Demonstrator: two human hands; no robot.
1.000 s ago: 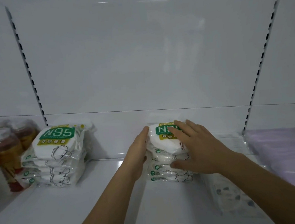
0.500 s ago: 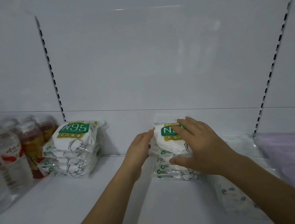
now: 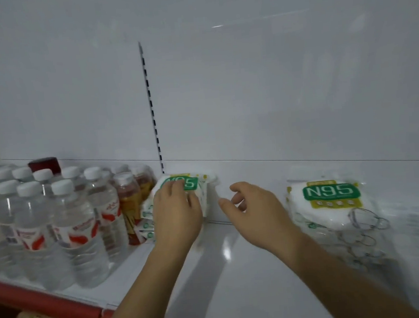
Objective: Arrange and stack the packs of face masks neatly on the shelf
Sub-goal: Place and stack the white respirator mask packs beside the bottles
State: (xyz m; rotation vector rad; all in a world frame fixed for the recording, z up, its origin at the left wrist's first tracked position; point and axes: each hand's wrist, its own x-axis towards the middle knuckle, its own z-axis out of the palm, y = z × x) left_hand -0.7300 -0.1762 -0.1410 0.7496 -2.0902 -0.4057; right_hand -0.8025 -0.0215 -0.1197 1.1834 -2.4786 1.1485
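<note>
At the far left of the white shelf [image 3: 239, 278] stands a cluster of clear water bottles [image 3: 57, 230] with white caps and red-and-white labels, one dark red cap showing behind them. Just to their right, against the back panel, are a few bottles of amber drink [image 3: 130, 203]. Along the shelf's front runs a red edge strip [image 3: 38, 298], and below it, at the bottom left, something orange and blurred lies out of focus.

Next comes the left stack of N95 mask packs [image 3: 193, 185] — white packets with a green label on top, standing right beside the amber bottles and under the slotted upright [image 3: 151, 105] of the back wall. The left hand [image 3: 176, 215] lies over the front and top of this stack, fingers fairly straight and resting on the top pack's label; whether the thumb hooks round the side cannot be told.

To its right the right hand [image 3: 253, 213] hangs in the air above bare shelf, between the two stacks — fingers loosely curled, thumb apart, holding nothing and touching neither stack.

Farther right sits the right stack of N95 mask packs [image 3: 334, 206], its top pack showing the green N95 label and a line drawing of a mask. Beyond it the packets blur toward the frame's edge.
</note>
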